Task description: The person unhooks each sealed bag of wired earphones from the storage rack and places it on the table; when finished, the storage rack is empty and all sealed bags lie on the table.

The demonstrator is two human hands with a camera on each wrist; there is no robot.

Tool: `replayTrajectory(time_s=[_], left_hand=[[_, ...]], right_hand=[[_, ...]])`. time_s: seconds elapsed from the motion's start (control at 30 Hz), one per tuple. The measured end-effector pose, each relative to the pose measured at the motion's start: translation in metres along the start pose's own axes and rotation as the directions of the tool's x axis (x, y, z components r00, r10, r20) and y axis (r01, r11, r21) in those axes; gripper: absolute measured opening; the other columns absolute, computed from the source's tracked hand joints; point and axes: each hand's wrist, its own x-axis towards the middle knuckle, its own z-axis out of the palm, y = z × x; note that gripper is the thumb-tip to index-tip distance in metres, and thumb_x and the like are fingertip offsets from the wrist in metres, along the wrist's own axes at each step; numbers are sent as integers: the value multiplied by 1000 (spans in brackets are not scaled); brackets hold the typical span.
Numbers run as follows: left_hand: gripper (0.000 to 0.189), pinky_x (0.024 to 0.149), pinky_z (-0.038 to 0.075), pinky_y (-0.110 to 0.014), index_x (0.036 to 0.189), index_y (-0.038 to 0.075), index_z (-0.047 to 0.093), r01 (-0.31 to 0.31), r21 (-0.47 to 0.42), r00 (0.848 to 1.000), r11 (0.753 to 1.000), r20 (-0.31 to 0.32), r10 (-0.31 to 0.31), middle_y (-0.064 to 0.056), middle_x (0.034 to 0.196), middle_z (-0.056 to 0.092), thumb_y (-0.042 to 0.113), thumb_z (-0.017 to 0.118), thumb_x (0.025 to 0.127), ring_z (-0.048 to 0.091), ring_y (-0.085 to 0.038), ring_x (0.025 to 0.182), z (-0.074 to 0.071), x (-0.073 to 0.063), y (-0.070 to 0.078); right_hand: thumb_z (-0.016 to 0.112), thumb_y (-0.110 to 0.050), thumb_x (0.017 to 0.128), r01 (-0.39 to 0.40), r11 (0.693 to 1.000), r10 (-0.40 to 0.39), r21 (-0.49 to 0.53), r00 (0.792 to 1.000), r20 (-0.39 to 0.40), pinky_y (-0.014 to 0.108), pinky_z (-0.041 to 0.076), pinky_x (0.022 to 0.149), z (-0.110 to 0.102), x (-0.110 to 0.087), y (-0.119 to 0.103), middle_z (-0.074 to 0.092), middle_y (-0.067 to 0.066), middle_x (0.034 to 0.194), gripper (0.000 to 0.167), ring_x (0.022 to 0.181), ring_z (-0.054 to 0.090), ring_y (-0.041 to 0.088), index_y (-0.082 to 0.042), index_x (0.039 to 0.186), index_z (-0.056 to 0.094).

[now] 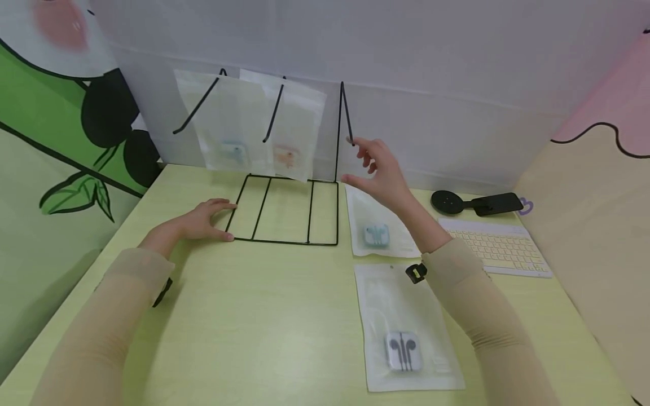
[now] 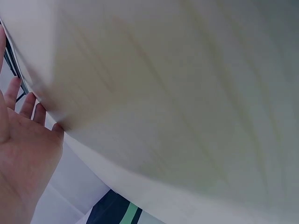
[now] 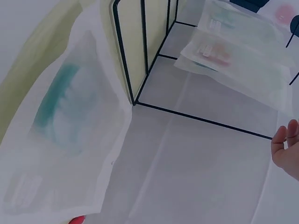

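A black wire display rack (image 1: pixel 284 243) stands at the back of the table, three hooks rising above its base. My left hand (image 1: pixel 203 220) rests at the base's left side, thumb and fingers spread against the bar. At the right hook (image 1: pixel 347 115), the index fingertip of my right hand (image 1: pixel 383 172) meets the tip, with the thumb held apart below. That hook carries no bag. Translucent bags hang on the other two: one with blue earphones (image 1: pixel 233 152) on the left hook, one with orange earphones (image 1: pixel 286 157) on the middle hook.
Right of the rack lies a bag with light-blue earphones (image 1: pixel 377 235), partly behind my right forearm. Nearer, another bag holds white-cased earphones (image 1: pixel 403 351). A white keyboard (image 1: pixel 500 248) and a black folding stand (image 1: pixel 477 203) are at the right. A pale wall (image 1: pixel 431 113) rises behind.
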Motion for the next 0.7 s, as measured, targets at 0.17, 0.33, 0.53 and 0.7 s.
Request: replayTrajectory(time_s=[0.17, 0.33, 0.53, 0.7], left_hand=[[92, 104, 13, -69, 146, 7, 31, -2, 6, 1000, 1000, 4, 2, -23, 154, 10, 48, 75, 76, 6, -49, 139, 1, 2, -1], [91, 104, 13, -69, 146, 7, 32, -12, -1, 1000, 1000, -5, 12, -23, 154, 11, 46, 75, 76, 7, -49, 139, 2, 2, -3], [92, 104, 13, -69, 147, 8, 31, -2, 0, 1000, 1000, -2, 2, -22, 155, 10, 48, 75, 76, 5, -48, 139, 3, 1, -6], [94, 104, 12, -69, 148, 10, 30, 6, -15, 1000, 1000, 4, -6, -20, 155, 9, 50, 75, 76, 5, -48, 139, 2, 1, -4]], right_hand=[[79, -22, 77, -23, 996, 27, 81, 998, -56, 37, 41, 70, 20, 16, 13, 50, 6, 100, 60, 85, 44, 21, -12, 131, 55], [78, -19, 79, -70, 980, 90, 188, 990, -105, 37, 42, 72, 40, 30, 24, 54, 15, 104, 52, 90, 48, 30, -6, 126, 57], [76, -20, 81, -149, 948, 190, 283, 974, -122, 33, 43, 73, 56, 47, 30, 57, 20, 105, 46, 92, 52, 31, -2, 119, 58], [74, -20, 83, -205, 907, 281, 368, 945, -165, 23, 41, 69, 67, 59, 36, 61, 10, 97, 39, 85, 53, 20, 1, 113, 58]])
